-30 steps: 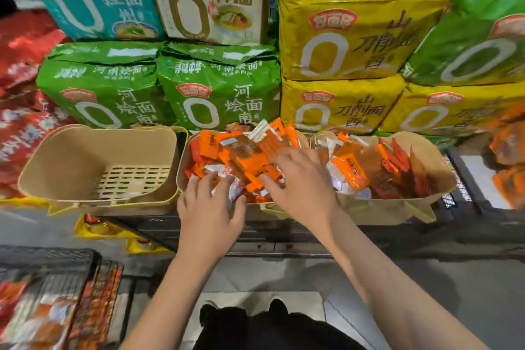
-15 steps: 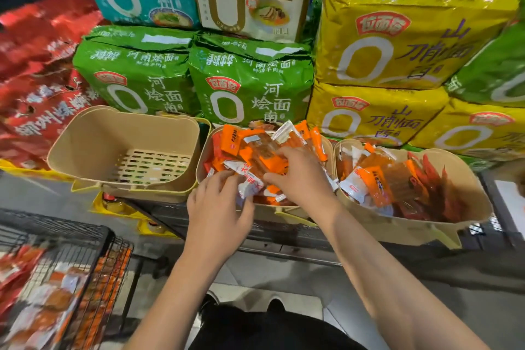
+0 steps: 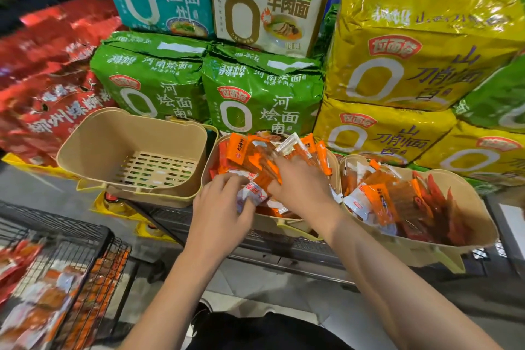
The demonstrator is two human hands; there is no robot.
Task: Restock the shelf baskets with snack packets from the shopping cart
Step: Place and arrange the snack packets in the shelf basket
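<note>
Snack packets [image 3: 255, 156] under both hands' grip, inside middle basket [image 3: 292, 226].

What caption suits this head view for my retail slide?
Both hands, left hand and right hand, arrange snack packets in the middle basket.

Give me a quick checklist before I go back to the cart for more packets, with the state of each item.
1. Left basket has room: ok, it holds nothing.
2. Middle basket not overfilled: not ok, orange packets are heaped above its rim.
3. Right basket has room: ok, filled but its far wall still shows.
4. Left hand free: not ok, its fingers are on a white packet at the middle basket's front.
5. Right hand free: cannot tell, it lies on the heap with fingertips hidden.
6. Cart still stocked: ok, packets show through its wire.
</note>
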